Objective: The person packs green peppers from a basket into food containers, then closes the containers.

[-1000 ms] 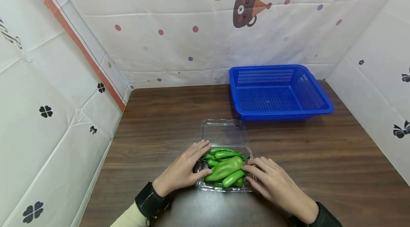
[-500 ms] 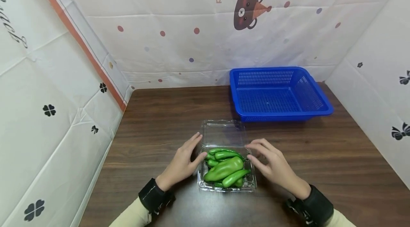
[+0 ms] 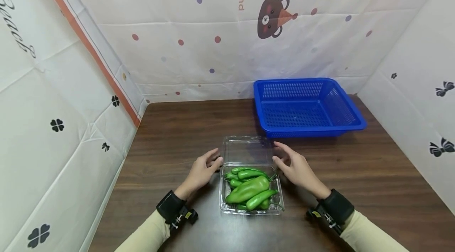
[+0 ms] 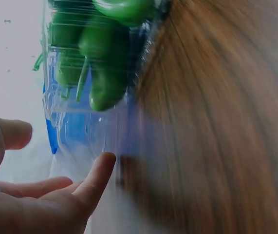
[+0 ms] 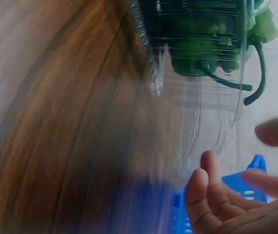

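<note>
A clear plastic clamshell box [image 3: 279, 204] lies on the brown table, filled with green peppers [image 3: 249, 189]. Its clear lid [image 3: 247, 150] lies flat behind it. My left hand [image 3: 212, 161] hovers at the lid's left edge with relaxed fingers and holds nothing. My right hand [image 3: 279, 155] sits at the lid's right edge, fingers loosely spread, also holding nothing. Whether either hand touches the lid I cannot tell. The left wrist view shows the peppers [image 4: 107, 73] above my left hand [image 4: 61, 161]. The right wrist view shows the peppers [image 5: 202, 48], the lid [image 5: 207, 122] and my right hand [image 5: 236, 161].
A blue mesh basket [image 3: 346, 104] with nothing in it stands at the back right of the table [image 3: 177, 133]. White printed cloth walls close in the table on the left, back and right.
Both hands have left the sides of the pepper-filled box and moved back to either side of the flat lid. The box has not moved.
</note>
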`<action>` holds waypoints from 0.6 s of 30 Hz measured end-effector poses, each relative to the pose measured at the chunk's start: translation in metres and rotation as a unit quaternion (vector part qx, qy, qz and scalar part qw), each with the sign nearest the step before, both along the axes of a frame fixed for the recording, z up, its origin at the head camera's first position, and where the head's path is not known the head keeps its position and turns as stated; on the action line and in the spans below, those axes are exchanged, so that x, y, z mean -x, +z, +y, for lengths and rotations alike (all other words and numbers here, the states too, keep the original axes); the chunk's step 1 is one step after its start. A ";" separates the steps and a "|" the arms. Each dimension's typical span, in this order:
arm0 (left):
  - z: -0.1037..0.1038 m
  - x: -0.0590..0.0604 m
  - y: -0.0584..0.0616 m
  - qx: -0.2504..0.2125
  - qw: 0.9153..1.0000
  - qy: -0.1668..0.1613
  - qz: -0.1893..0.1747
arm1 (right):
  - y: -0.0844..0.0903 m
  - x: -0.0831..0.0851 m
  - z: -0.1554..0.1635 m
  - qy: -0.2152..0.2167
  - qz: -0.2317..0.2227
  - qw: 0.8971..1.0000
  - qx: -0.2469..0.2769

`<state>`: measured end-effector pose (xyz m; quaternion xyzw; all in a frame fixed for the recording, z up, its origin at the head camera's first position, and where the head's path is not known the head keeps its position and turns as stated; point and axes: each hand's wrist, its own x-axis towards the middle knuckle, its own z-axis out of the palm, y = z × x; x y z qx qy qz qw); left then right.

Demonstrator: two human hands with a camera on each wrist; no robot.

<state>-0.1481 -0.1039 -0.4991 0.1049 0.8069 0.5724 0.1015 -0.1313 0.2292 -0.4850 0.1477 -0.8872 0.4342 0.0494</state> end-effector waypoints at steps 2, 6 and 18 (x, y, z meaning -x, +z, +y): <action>0.002 0.002 0.000 -0.032 0.999 -0.001 -0.026 | 0.002 0.003 -0.001 -0.014 -0.070 0.997 0.026; 0.005 0.003 -0.002 -0.068 0.995 -0.002 -0.078 | 0.001 0.006 -0.004 -0.023 -0.175 0.981 0.074; 0.006 0.004 -0.006 -0.106 0.988 -0.020 -0.112 | -0.009 0.009 -0.009 0.003 -0.211 0.969 0.126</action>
